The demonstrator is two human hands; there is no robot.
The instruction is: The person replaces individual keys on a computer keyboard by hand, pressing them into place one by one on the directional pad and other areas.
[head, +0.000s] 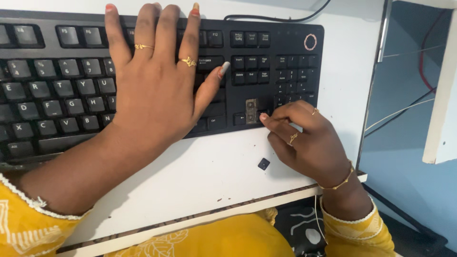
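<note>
A black keyboard (57, 81) lies on a white desk shelf (204, 176). My left hand (154, 88) rests flat on its right half, fingers spread, holding nothing. My right hand (307, 140) is curled at the arrow-key cluster, with its fingertips on a key next to two bare, capless key sockets (251, 110). A loose black keycap (263, 163) lies on the shelf just left of my right hand. Whether the fingertips pinch a keycap is unclear.
A black cable (281, 18) runs behind the keyboard. The shelf's right edge (369, 95) drops to a blue floor with thin wires (404, 107). A white panel (442, 95) stands at far right. My yellow garment fills the bottom.
</note>
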